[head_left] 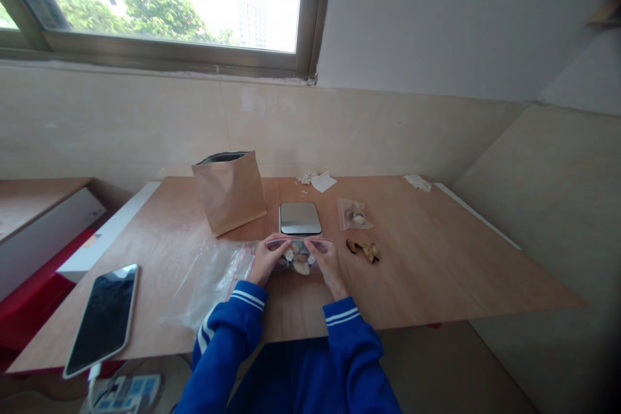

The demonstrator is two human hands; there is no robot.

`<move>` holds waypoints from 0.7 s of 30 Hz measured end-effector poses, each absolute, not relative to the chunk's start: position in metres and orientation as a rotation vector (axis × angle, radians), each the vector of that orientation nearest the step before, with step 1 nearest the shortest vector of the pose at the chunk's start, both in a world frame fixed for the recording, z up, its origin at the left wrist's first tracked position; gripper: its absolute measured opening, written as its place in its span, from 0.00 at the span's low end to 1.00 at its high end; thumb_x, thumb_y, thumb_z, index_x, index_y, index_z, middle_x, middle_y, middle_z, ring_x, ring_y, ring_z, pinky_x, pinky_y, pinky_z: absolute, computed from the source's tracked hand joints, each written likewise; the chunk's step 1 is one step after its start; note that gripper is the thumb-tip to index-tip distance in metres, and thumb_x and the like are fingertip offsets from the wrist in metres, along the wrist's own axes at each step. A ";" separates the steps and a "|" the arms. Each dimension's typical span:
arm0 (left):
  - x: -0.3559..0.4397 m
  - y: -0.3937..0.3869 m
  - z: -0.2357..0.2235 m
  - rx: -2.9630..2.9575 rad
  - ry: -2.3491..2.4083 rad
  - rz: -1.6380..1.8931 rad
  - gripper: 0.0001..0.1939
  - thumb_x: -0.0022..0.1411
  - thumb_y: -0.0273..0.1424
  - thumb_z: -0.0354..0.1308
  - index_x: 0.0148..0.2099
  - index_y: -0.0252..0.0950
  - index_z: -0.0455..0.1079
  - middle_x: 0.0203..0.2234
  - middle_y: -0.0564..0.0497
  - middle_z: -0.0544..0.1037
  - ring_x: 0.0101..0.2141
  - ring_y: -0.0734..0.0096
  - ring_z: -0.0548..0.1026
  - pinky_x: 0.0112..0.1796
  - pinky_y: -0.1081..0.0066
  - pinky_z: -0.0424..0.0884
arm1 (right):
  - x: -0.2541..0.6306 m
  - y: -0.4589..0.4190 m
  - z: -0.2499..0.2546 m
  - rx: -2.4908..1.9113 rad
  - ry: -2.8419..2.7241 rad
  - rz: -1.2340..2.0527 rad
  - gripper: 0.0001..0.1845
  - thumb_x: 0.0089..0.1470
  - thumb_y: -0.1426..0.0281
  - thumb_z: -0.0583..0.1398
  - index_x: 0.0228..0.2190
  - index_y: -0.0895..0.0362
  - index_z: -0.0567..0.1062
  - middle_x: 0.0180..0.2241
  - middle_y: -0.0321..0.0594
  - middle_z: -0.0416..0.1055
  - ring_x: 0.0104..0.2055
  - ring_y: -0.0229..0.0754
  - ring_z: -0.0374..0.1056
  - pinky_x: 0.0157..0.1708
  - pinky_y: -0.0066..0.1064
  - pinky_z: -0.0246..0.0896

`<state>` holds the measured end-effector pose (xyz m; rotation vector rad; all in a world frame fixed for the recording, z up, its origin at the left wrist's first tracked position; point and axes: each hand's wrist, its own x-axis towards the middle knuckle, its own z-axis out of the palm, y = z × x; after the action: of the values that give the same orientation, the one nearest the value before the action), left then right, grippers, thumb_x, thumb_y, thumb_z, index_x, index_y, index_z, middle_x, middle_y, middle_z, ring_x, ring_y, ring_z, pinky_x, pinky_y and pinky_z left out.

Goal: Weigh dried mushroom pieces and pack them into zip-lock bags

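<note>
Head view showed left hand (266, 261) and right hand (330, 263) pinching a filled bag (297, 259) shut at centre frame, another bag (354, 214) done, loose pieces (365, 249) left.

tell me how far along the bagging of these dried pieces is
One small filled bag already lies right of the scale. The left hand and right hand pinch the top strip of a second zip bag with pieces inside. A few loose pieces and empty bags remain on the table.

Overexposed window (165, 0) backlights dim room; wide-angle bending, dark corner vignette
</note>
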<state>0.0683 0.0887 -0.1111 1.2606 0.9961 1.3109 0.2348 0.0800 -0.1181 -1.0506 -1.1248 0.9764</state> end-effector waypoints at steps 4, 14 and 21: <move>0.069 0.088 -0.109 1.341 0.976 1.303 0.14 0.52 0.39 0.68 0.35 0.33 0.77 0.30 0.48 0.80 0.33 0.66 0.76 0.36 0.71 0.71 | 0.233 0.079 -0.116 -1.035 -1.155 0.979 0.11 0.45 0.62 0.68 0.26 0.57 0.79 0.27 0.40 0.78 0.30 0.43 0.74 0.35 0.32 0.70; 0.068 0.090 -0.114 1.327 0.999 1.313 0.13 0.50 0.39 0.68 0.32 0.34 0.77 0.28 0.49 0.78 0.32 0.67 0.75 0.34 0.71 0.70 | 0.234 0.079 -0.117 -1.023 -1.156 0.964 0.12 0.45 0.60 0.68 0.26 0.57 0.79 0.28 0.40 0.77 0.31 0.42 0.73 0.34 0.31 0.69; 0.068 0.087 -0.109 1.346 0.995 1.307 0.13 0.53 0.39 0.67 0.33 0.33 0.77 0.29 0.49 0.79 0.32 0.67 0.75 0.35 0.72 0.70 | 0.232 0.078 -0.115 -1.029 -1.158 0.963 0.12 0.45 0.60 0.69 0.26 0.56 0.79 0.27 0.39 0.77 0.31 0.43 0.73 0.34 0.33 0.69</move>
<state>0.0682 0.0868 -0.1092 1.3463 0.9949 1.3067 0.2324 0.0777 -0.1145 -1.0293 -1.1576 0.9625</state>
